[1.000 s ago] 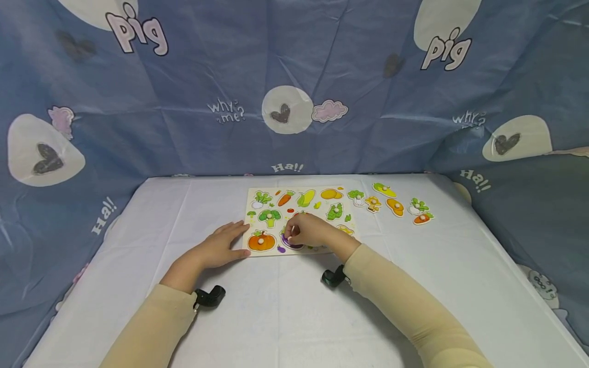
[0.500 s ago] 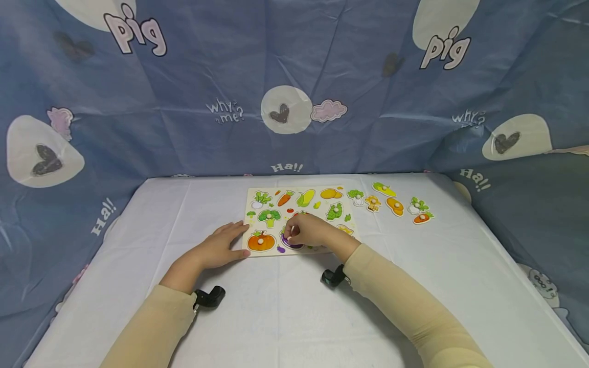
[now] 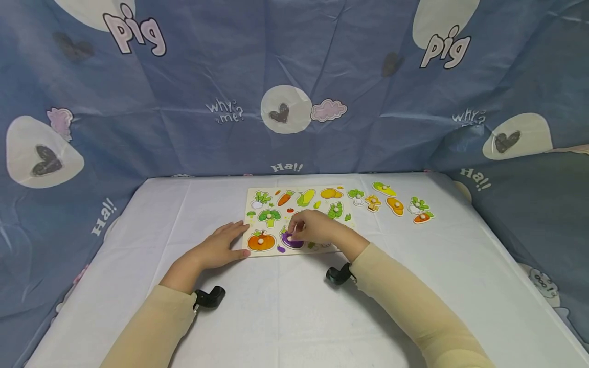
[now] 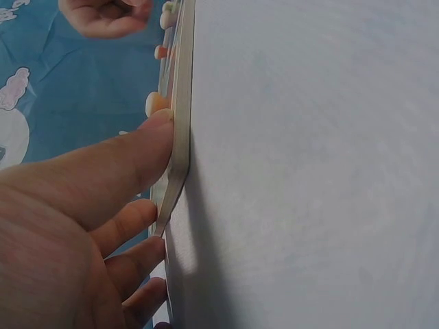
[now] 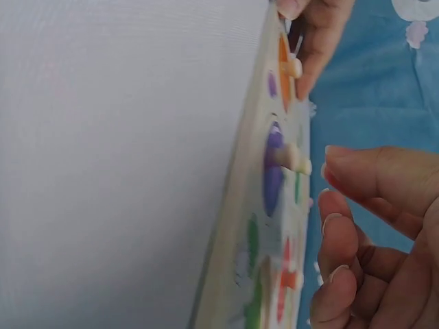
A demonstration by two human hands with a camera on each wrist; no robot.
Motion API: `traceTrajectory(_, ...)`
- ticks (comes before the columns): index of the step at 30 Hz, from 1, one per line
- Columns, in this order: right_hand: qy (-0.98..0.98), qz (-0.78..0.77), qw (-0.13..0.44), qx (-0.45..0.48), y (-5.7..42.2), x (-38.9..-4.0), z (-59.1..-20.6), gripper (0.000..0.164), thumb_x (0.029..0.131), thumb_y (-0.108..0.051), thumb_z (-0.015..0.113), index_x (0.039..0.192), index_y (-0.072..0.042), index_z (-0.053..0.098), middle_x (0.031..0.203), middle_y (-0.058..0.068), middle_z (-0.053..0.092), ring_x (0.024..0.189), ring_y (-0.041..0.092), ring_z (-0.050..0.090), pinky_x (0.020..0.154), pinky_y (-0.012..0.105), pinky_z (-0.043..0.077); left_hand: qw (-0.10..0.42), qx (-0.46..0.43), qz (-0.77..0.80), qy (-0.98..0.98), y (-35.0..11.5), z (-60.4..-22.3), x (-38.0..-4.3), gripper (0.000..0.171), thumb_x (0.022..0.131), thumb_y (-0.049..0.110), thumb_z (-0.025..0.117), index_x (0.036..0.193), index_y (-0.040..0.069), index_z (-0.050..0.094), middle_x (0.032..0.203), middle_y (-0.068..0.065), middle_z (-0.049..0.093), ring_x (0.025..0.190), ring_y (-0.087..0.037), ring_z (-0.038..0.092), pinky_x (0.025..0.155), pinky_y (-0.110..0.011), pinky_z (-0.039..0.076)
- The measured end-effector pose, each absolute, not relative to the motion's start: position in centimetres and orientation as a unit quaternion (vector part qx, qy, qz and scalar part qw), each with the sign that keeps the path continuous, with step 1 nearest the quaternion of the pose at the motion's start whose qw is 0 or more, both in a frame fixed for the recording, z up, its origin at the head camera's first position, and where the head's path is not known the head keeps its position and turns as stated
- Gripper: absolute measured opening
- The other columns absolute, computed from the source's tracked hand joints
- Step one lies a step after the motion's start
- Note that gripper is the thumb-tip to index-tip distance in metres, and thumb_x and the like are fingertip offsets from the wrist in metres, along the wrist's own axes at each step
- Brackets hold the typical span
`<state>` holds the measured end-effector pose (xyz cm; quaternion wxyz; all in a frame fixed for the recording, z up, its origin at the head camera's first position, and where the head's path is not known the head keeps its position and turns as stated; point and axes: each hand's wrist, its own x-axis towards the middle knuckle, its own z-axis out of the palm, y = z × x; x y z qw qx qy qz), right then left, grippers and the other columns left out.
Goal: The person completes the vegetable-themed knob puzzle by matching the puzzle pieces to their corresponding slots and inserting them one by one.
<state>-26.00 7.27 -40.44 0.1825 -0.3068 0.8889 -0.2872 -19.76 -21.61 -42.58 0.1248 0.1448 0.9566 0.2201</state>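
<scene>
A vegetable knob puzzle board (image 3: pixel 252 198) lies on the table. My left hand (image 3: pixel 221 248) rests at its left edge; in the left wrist view, the thumb (image 4: pixel 137 154) presses against the board's side and the fingers lie relaxed. Over the purple eggplant piece (image 3: pixel 294 245), seated in its picture, hovers my right hand (image 3: pixel 317 228). In the right wrist view, the thumb (image 5: pixel 374 171) and loosely bent fingers stand apart from the eggplant's wooden knob (image 5: pixel 296 162) and hold nothing. Knobbed pumpkin (image 3: pixel 261 242), broccoli (image 3: pixel 269 219) and green leafy (image 3: pixel 335 211) pieces sit on the board. The right hand hides part of the board.
Right of the board lie several loose pieces: a bok choy (image 3: pixel 356 197), a mushroom (image 3: pixel 373 204), a corn (image 3: pixel 384 189), a potato (image 3: pixel 394 207), a white radish (image 3: pixel 417 206) and a carrot (image 3: pixel 423 218). A blue printed cloth (image 3: pixel 294 61) rises behind the white table (image 3: pixel 257 327).
My right hand has let go of the eggplant's knob and shifted slightly right and up, showing more of the piece. The left hand stays in place.
</scene>
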Motion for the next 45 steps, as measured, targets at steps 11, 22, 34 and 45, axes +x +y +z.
traceTrajectory(11, 0.892, -0.298, 0.159, -0.299, 10.4, -26.0, -38.8, 0.009, 0.093, -0.016, 0.072, 0.101, -0.011, 0.072, 0.087, -0.001, 0.063, 0.074, 0.016, 0.055, 0.068, 0.029, 0.049, 0.125, 0.147, 0.225, 0.955, -21.7, -42.7, -19.7, 0.078, 0.092, 0.042, 0.070, 0.154, 0.006, 0.038, 0.162, -0.020, 0.027, 0.149, -0.045, 0.017, 0.115, -0.066, 0.019)
traceTrajectory(22, 0.904, -0.316, 0.132, -0.258, 15.0, -26.3, -37.8, 0.007, 0.094, -0.015, 0.070, 0.100, -0.012, 0.072, 0.089, 0.001, 0.064, 0.071, 0.020, 0.054, 0.064, 0.032, 0.049, 0.125, 0.146, 0.224, 0.955, -21.7, -42.8, -19.8, 0.078, 0.092, 0.043, 0.070, 0.154, 0.007, 0.038, 0.162, -0.019, 0.027, 0.149, -0.044, 0.018, 0.115, -0.066, 0.019)
traceTrajectory(34, 0.916, -0.324, 0.085, -0.223, 19.5, -27.8, -38.1, 0.014, 0.097, -0.015, 0.067, 0.105, -0.004, 0.072, 0.093, 0.004, 0.065, 0.071, 0.021, 0.054, 0.063, 0.034, 0.048, 0.124, 0.146, 0.228, 0.955, -21.8, -42.9, -19.9, 0.079, 0.092, 0.043, 0.070, 0.154, 0.007, 0.037, 0.162, -0.020, 0.026, 0.149, -0.045, 0.017, 0.116, -0.067, 0.017)
traceTrajectory(45, 0.930, -0.318, 0.066, -0.172, 21.7, -29.9, -39.2, 0.016, 0.097, -0.015, 0.066, 0.108, -0.003, 0.071, 0.098, 0.010, 0.065, 0.079, 0.023, 0.057, 0.067, 0.035, 0.049, 0.127, 0.148, 0.224, 0.955, -21.7, -42.8, -20.0, 0.079, 0.093, 0.044, 0.069, 0.154, 0.006, 0.037, 0.162, -0.020, 0.026, 0.149, -0.045, 0.017, 0.116, -0.066, 0.018)
